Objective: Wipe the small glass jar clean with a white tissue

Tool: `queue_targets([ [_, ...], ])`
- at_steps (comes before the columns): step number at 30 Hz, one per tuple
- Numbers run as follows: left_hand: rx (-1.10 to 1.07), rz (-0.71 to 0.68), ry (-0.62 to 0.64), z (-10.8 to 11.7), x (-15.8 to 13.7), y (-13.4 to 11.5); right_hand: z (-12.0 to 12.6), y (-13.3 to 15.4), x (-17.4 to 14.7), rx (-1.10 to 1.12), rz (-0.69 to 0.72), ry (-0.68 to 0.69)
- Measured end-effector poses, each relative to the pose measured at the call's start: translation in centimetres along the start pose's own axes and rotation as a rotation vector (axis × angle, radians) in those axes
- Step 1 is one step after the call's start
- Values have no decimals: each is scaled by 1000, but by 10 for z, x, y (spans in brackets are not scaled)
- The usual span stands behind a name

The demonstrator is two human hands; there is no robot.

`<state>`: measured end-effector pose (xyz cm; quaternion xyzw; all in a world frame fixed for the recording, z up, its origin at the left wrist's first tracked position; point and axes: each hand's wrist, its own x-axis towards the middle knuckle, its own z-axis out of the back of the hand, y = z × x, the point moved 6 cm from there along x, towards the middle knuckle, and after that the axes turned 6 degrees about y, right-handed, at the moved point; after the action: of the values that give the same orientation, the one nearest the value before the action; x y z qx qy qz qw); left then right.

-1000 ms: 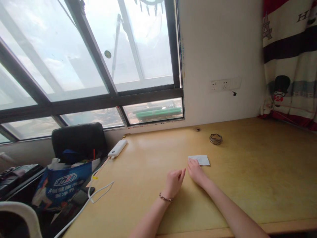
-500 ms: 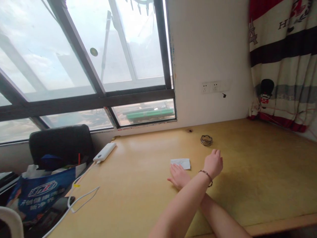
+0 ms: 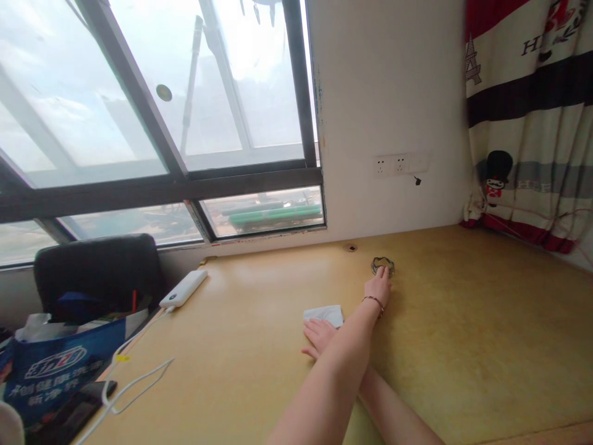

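My arms are crossed over the table, the left forearm on top. My left hand (image 3: 378, 286), with a braided bracelet (image 3: 374, 301) on its wrist, has its fingers together at the near rim of a dark ring-shaped object with a wavy edge (image 3: 390, 262). The fingertips cover part of that rim; the thumb is hidden. My right hand (image 3: 319, 334) lies flat with fingers spread, over the near edge of a folded white tissue (image 3: 327, 313). Part of the right hand and wrist is hidden under the left forearm.
A white power bank (image 3: 184, 288) with a white cable (image 3: 141, 375) lies along the left edge of the wooden table (image 3: 241, 346). Beyond that edge are a black chair (image 3: 99, 266) and a blue bag (image 3: 60, 364). A wall and windows border the back.
My left hand has reached forward to the dark ring-shaped object, its fingers now over the near rim. My right hand stays on the tissue. The view has shifted slightly.
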<state>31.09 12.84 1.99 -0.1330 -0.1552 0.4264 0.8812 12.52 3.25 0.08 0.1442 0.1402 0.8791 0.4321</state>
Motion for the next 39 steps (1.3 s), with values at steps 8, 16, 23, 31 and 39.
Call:
queue_targets([
  [8,-81,-50,-63,10,-5,6,-7,-5,-1,37,19,32],
  [16,-173,-56,-386,100,-59,65,18,15,-15,97,-26,25],
  [23,-170,96,-505,174,-183,234,36,22,-21,132,-60,-16],
  [31,-167,213,-640,199,-268,366,24,16,-17,148,-105,42],
  [39,-159,244,-652,197,-269,378,22,16,-18,188,-122,42],
])
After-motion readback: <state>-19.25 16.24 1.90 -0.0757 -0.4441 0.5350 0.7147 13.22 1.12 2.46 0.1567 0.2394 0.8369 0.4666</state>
